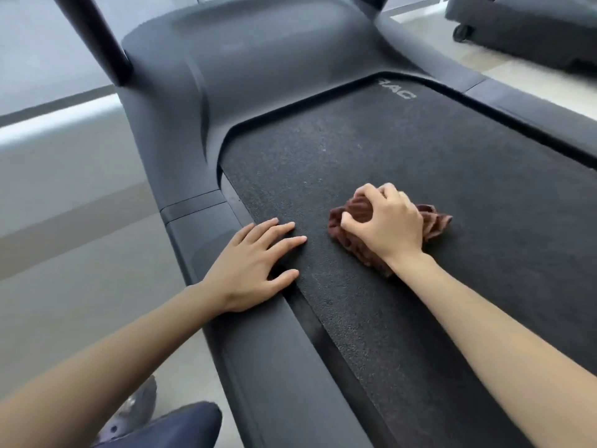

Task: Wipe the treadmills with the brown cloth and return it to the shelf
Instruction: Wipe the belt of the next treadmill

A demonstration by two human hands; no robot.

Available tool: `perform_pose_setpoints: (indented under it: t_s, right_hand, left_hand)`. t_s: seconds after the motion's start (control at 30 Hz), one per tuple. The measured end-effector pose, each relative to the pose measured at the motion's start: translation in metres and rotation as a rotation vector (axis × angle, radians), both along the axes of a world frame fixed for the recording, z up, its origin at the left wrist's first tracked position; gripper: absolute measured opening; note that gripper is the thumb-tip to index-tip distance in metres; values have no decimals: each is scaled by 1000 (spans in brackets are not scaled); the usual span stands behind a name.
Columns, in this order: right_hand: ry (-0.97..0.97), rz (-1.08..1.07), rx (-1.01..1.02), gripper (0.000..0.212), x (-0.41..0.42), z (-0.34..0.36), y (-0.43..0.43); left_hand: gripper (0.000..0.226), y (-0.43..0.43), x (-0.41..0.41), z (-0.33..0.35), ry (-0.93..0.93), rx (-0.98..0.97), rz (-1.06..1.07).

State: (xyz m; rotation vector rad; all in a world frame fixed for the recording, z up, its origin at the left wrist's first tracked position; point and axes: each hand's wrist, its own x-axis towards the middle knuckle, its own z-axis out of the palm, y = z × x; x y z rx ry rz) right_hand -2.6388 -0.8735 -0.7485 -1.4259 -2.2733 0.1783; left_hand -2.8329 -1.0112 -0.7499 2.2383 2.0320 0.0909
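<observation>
Pale tiled floor [429, 27] at far right, brightly lit. At upper left, white sill [48, 118] glowing beneath grey panel [38, 59].

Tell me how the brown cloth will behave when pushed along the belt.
The crumpled brown cloth looks floppy, bunching in folds under the right hand. It probably drags rather than slides on the grainy black treadmill belt.

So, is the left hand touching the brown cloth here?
Apart. In the head view the left hand rests flat, with bare treadmill belt showing between its fingers and the brown cloth, which the right hand grips.
</observation>
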Motion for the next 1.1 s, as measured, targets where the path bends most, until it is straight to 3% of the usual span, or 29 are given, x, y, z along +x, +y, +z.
perform_pose_setpoints:
  t_s: [0.1,0.23,0.33,0.6,0.73,0.87,1.1]
  right_hand:
    - [-42,-71,-42,43,-10,2,3]
    - [61,99,8,35,28,-4,-79]
    - [80,151,46,30,33,-11,-110]
    - [-15,-156,-61,36,-67,3,-17]
    - [51,-131,-102,34,-44,10,-74]
    - [10,-124,-50,33,-12,-2,-142]
    - [7,-286,13,30,-103,3,-67]
  left_hand:
    - [64,0,-1,2,-33,-3,-27]
    - [63,21,-38,11,89,23,-148]
    - [67,48,-73,13,108,11,-117]
    - [68,59,-88,0,-9,-44,-143]
    - [62,84,-137,12,87,-69,-334]
    - [68,100,-175,5,110,-25,-335]
    - [69,97,-173,-3,52,19,-324]
